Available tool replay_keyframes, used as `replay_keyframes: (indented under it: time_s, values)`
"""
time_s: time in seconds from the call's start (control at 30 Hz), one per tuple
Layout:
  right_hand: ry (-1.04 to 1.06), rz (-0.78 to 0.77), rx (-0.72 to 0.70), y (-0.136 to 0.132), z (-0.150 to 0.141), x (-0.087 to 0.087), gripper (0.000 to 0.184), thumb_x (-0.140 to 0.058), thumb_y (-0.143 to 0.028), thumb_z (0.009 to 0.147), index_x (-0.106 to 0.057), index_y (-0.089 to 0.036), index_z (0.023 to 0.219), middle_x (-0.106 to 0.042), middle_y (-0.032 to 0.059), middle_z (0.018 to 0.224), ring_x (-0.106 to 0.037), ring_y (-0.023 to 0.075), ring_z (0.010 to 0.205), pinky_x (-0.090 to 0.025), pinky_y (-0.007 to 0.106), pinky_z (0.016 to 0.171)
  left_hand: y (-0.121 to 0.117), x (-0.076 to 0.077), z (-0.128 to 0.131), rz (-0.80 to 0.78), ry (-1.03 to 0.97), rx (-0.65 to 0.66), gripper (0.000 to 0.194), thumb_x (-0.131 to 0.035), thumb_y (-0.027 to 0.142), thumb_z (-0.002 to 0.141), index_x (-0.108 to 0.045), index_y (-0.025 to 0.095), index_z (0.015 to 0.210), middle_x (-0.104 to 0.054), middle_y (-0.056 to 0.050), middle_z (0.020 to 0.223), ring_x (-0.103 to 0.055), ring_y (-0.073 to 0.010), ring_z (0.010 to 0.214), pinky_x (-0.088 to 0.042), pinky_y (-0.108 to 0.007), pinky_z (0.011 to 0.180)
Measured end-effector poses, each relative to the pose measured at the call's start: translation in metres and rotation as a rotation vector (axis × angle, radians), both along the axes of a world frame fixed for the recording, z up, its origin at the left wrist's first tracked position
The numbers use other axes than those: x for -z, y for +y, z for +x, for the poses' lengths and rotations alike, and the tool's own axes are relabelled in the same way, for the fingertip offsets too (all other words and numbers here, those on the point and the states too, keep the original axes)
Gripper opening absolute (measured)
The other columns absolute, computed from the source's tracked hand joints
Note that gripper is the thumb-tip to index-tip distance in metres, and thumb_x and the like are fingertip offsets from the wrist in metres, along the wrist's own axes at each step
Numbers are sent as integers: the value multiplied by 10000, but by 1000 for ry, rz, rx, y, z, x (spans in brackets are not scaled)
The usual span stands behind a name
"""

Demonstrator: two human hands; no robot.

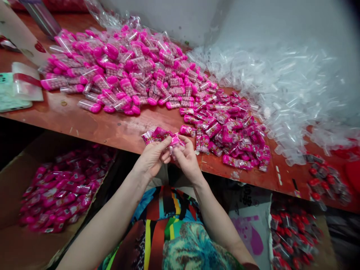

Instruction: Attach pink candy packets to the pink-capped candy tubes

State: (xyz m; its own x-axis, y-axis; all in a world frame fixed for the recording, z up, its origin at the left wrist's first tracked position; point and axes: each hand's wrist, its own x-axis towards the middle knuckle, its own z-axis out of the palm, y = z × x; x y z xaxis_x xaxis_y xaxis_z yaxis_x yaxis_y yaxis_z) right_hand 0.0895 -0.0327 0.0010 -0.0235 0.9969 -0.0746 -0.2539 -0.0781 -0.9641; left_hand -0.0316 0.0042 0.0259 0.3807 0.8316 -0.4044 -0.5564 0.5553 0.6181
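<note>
My left hand (pixel 152 156) and my right hand (pixel 188 160) meet over the table's front edge. Between their fingertips they pinch a small pink printed packet (pixel 175 140). What is inside it is hidden by the fingers. Just behind my left fingers, a few more pink packets (pixel 158 133) lie on the table. A heap of shiny pink wrapped packets (pixel 225 129) spreads to the right of my right hand. Farther back is a big pile of clear tubes with pink caps (pixel 126 73), many holding small round pellets.
Empty clear plastic tubes (pixel 284 86) heap up at the right along the wall. A cardboard box (pixel 11 210) of pink packets stands below left. Red-capped containers (pixel 329 178) lie at the right, with more in a box below. A phone (pixel 12 92) rests at the left.
</note>
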Motion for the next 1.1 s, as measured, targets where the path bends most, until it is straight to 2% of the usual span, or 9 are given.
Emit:
replay_keyframes:
  time_s: [0.13, 0.3, 0.37, 0.57, 0.63, 0.73, 0.83, 1.0, 1.1]
  values:
    - [-266, 99, 46, -4, 0, -3, 471, -624, -342, 894, -423, -274, 1313, -565, -15, 807, -548, 121, 680, -472, 249, 606, -3, 3, 2, -10, 23, 7, 303, -799, 347, 744, -633, 102, 678, -411, 66, 443, -288, -11, 336, -266, -147, 345]
    - [172, -129, -93, -2, 3, -10, 441, -575, -432, 906, -389, -286, 1279, -459, -85, 699, -263, 41, 410, -252, 167, 372, -5, -3, -3, 18, 26, 42, 341, -793, 345, 753, -587, 110, 614, -388, 71, 464, -265, -2, 348, -228, -138, 331]
    - [200, -143, -127, -2, 4, -10, 458, -551, -448, 915, -375, -295, 1309, -426, -97, 669, -202, 39, 393, -214, 164, 354, -5, -3, -6, 26, 24, 77, 312, -782, 337, 764, -613, 102, 649, -421, 59, 480, -281, -4, 356, -258, -140, 342]
    - [-320, 92, 18, -9, 2, -5, 537, -646, -313, 867, -436, -281, 1360, -604, 4, 858, -565, 129, 691, -503, 268, 644, -5, 9, -2, -31, 43, -12, 298, -815, 320, 723, -624, 99, 666, -446, 59, 480, -258, 6, 344, -220, -135, 330]
    - [-214, 45, -13, -8, 3, -4, 527, -629, -336, 878, -422, -289, 1361, -579, -16, 795, -538, 119, 624, -488, 251, 575, -6, 10, 1, -43, 46, -29, 312, -815, 347, 721, -629, 101, 674, -472, 50, 501, -255, 8, 344, -206, -135, 325]
    - [143, -113, -117, -6, 5, -1, 516, -594, -399, 901, -379, -295, 1358, -478, -69, 700, -336, 57, 440, -308, 166, 382, -10, 7, 2, -14, 53, 18, 319, -810, 354, 726, -624, 107, 649, -419, 67, 474, -254, 2, 344, -217, -141, 331]
    - [314, -184, -162, -5, 5, 3, 511, -570, -418, 911, -363, -292, 1360, -394, -97, 667, -170, 35, 402, -192, 146, 337, -14, 4, 1, 45, 77, 71, 300, -791, 363, 748, -657, 103, 679, -438, 56, 472, -288, -11, 358, -281, -155, 360]
    - [-60, 16, 99, -11, -2, 13, 486, -618, -387, 895, -425, -290, 1330, -537, -6, 842, -513, 108, 646, -465, 210, 522, -17, 10, 1, 57, 129, 83, 294, -773, 374, 763, -663, 110, 695, -450, 47, 467, -304, -28, 367, -315, -171, 376]
    - [-131, 49, 41, -15, 2, 14, 475, -595, -377, 917, -412, -294, 1348, -563, 7, 878, -554, 123, 707, -502, 250, 607, -16, 12, 1, 35, 114, 28, 280, -773, 364, 764, -661, 113, 710, -433, 62, 463, -268, -18, 351, -317, -170, 373]
